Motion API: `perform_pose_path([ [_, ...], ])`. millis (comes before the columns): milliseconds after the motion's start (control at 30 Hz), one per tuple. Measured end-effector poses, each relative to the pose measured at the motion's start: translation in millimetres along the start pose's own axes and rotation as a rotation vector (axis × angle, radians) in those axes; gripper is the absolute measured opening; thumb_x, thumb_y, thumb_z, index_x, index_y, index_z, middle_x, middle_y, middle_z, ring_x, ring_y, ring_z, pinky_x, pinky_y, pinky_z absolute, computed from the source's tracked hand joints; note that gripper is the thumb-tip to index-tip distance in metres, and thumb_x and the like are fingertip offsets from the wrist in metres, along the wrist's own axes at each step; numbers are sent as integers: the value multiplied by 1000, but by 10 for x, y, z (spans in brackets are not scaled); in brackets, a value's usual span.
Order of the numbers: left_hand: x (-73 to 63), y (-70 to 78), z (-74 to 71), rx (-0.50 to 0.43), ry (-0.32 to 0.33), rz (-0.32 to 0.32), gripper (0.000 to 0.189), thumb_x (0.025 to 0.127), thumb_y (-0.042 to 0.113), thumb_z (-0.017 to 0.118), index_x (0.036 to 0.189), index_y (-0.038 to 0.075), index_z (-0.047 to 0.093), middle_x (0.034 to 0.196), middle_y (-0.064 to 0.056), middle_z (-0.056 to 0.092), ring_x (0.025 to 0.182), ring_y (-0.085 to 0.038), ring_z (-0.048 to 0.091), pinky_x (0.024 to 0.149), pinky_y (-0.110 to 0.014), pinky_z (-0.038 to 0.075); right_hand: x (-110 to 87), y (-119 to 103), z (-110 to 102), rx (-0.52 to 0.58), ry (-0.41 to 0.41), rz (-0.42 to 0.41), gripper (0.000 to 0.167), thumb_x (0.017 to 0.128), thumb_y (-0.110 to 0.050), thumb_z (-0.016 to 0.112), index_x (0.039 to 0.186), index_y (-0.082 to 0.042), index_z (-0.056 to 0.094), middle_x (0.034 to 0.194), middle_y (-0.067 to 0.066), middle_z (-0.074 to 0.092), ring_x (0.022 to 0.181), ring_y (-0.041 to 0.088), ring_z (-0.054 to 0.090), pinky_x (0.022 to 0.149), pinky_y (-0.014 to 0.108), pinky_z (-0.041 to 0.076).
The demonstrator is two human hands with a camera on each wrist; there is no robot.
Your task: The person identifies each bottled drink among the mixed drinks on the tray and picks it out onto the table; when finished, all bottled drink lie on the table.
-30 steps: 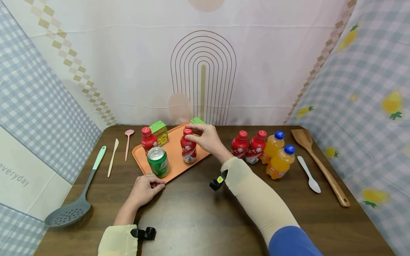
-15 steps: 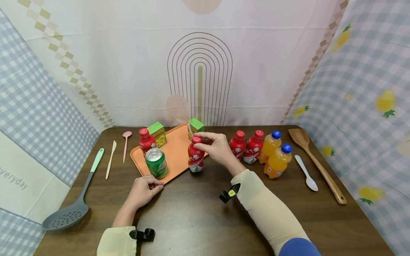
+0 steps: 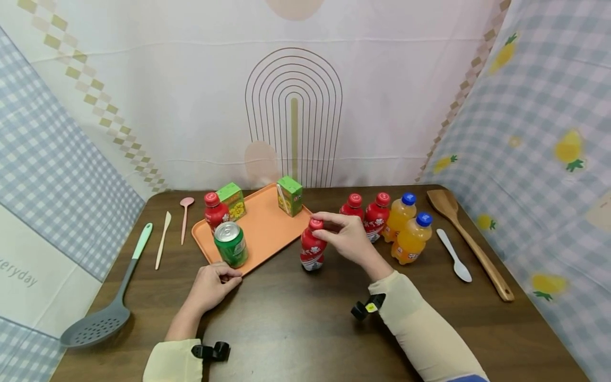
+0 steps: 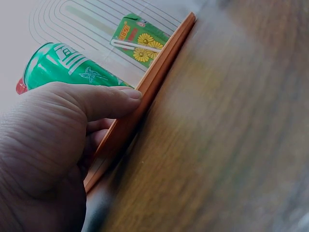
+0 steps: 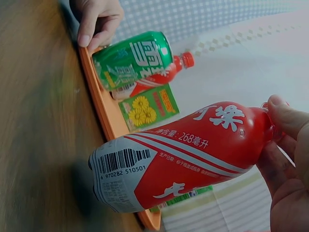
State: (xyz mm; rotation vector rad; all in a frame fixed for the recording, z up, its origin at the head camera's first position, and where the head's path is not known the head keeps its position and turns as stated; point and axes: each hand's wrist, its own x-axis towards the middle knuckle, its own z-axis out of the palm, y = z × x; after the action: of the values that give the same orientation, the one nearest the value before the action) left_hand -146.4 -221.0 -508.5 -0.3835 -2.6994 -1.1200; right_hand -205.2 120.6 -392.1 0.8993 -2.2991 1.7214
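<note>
My right hand (image 3: 347, 236) pinches a red cola bottle (image 3: 313, 247) by its capped neck, in front of the tray's right end. In the right wrist view the bottle (image 5: 188, 154) is seen from near its base, close over the table. My left hand (image 3: 210, 289) pinches the near corner of the orange tray (image 3: 267, 225), thumb on the rim in the left wrist view. On the tray stand a green soda can (image 3: 231, 245) beside that hand, another red bottle (image 3: 216, 211) behind it, and two green drink cartons, one back left (image 3: 232, 201) and one back right (image 3: 290, 196).
Right of the tray stand two red bottles (image 3: 376, 216) and two orange soda bottles (image 3: 411, 240). Farther right lie a white spoon (image 3: 454, 255) and a wooden spatula (image 3: 470, 241). At left lie a slotted turner (image 3: 102, 321), a cream knife (image 3: 163, 240) and a pink spoon (image 3: 185, 220).
My right hand has carried the red bottle from over the tray rightward and toward me, past the tray's front edge. The back right carton now shows fully. My left hand stays on the tray corner.
</note>
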Motion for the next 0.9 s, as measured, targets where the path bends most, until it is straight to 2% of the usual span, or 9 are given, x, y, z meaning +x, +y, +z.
perform_pose_path([
  [267,2,18,-5,8,2,3,10,76,7,81,78,16,76,70,14,61,64,-3,54,59,-23,47,-236,33,-336,-65,30,35,32,83,-4,74,114,-3,69,106,10,70,88,23,67,77,34,55],
  [467,2,19,-14,22,-11,-13,8,77,9,80,79,16,76,71,15,60,64,-3,54,60,-23,47,-366,25,-581,-132,90,58,32,83,-4,74,115,-2,69,105,12,71,84,23,67,74,27,55],
  [633,0,20,-14,21,-7,-14,9,77,8,80,79,16,76,71,14,61,64,-3,54,59,-23,47,-429,16,-766,-188,136,71,31,84,-3,73,114,0,68,107,13,70,86,17,65,73,25,54],
  [667,0,20,-13,20,-6,-12,9,76,8,80,79,16,76,70,14,61,64,-3,54,59,-23,46,-445,19,-800,-186,139,85,31,84,-3,73,115,0,68,105,14,70,78,14,65,66,24,54],
  [700,-1,18,-11,21,-5,-11,9,76,8,81,79,16,76,70,14,61,64,-3,54,59,-23,46,-457,21,-833,-183,146,95,31,84,-3,72,115,0,68,106,14,70,78,13,65,66,23,53],
  [867,0,2,-2,24,-7,-8,9,76,8,81,79,16,76,71,14,61,64,-3,54,59,-23,47,-509,51,-963,-189,172,104,31,84,-2,72,115,1,68,105,16,70,78,20,67,63,20,53],
  [900,1,-1,-1,25,-8,-9,9,76,8,80,79,16,76,71,14,61,64,-3,54,59,-23,47,-513,55,-981,-200,178,94,31,84,-2,72,114,1,68,105,16,70,83,21,67,64,20,53],
])
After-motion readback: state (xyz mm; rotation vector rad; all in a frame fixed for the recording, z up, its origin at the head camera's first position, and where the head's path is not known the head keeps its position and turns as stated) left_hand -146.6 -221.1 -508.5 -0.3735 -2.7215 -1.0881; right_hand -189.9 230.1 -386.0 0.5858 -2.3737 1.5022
